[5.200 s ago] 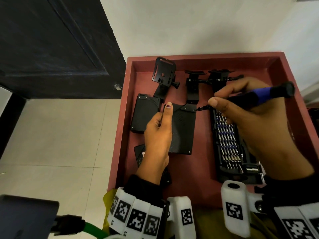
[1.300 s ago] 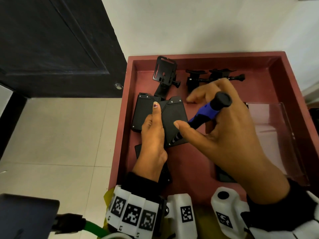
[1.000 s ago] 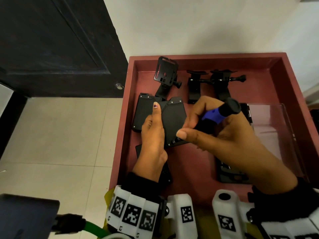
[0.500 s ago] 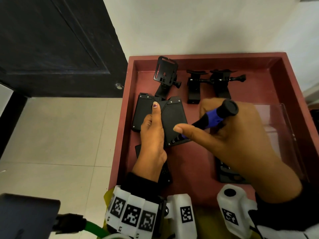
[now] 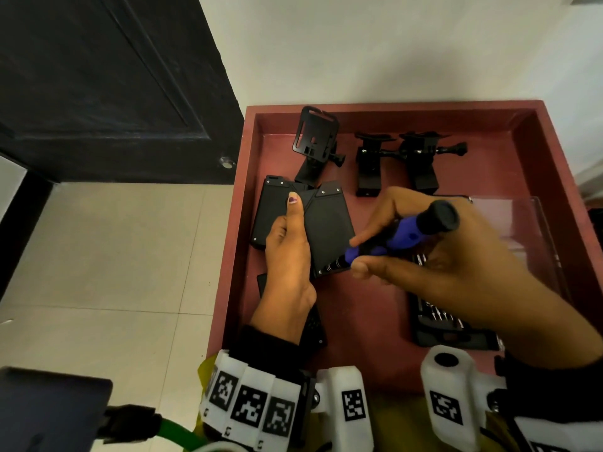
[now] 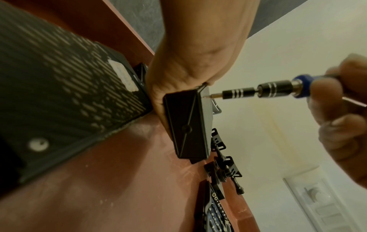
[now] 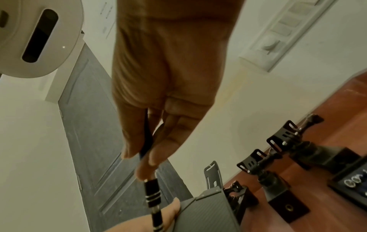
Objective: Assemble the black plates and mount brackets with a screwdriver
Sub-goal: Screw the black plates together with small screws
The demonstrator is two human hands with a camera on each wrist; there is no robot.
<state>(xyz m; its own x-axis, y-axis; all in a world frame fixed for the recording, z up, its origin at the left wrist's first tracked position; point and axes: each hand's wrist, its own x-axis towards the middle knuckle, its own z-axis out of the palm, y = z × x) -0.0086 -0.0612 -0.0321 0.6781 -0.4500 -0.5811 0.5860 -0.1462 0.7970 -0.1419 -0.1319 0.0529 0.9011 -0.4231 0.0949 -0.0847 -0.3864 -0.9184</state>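
Note:
My left hand [image 5: 288, 249] grips a black plate [image 5: 329, 230] by its left edge, thumb lying along the top, and holds it tilted above the red tray [image 5: 391, 107]. In my right hand [image 5: 363, 256] a blue and black screwdriver [image 5: 404, 236] is pinched between thumb and fingers. Its tip [image 6: 208, 96] sits on a screw at the plate's near corner [image 6: 186, 125]. A second black plate [image 5: 270, 213] lies flat just left of the held one. Three black mount brackets [image 5: 315, 138] [image 5: 368, 164] [image 5: 421, 158] stand at the tray's back.
A black case of screwdriver bits [image 5: 447, 324] lies under my right forearm, its clear lid [image 5: 509, 230] to the right. Another dark perforated part [image 5: 313, 327] lies beneath my left wrist. Tiled floor [image 5: 114, 256] and a dark door [image 5: 98, 76] are left of the tray.
Since five seconds ago the plate was turned and the screwdriver went from its far corner to its near corner. In the last second my right fingers shifted round the handle; the plate stayed put.

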